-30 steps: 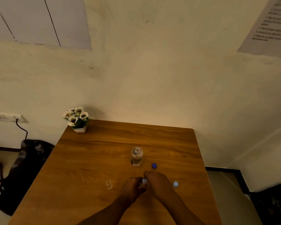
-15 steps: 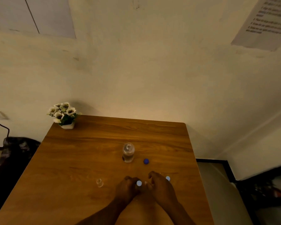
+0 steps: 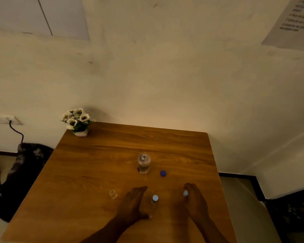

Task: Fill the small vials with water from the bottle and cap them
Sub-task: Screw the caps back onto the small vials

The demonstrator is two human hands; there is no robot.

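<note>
A clear water bottle (image 3: 144, 163) stands open in the middle of the wooden table (image 3: 98, 163), its blue cap (image 3: 163, 173) lying just to its right. A small vial with a white cap (image 3: 155, 199) stands between my hands, touched by neither. To its left, my left hand (image 3: 132, 201) rests flat on the table, holding nothing. An uncapped clear vial (image 3: 113, 193) stands left of that hand. To the right, my right hand (image 3: 196, 200) has its fingertips closed on a loose white cap (image 3: 185, 193), low over the table.
A small pot of white flowers (image 3: 78, 122) sits at the table's far left corner. The table stands against a wall. A dark bag (image 3: 21, 172) lies on the floor to the left, under a wall socket with a cable.
My hands have parted from the vial they held together, leaving it capped on the table. The right hand has moved right onto the loose white cap. The left hand has flattened.
</note>
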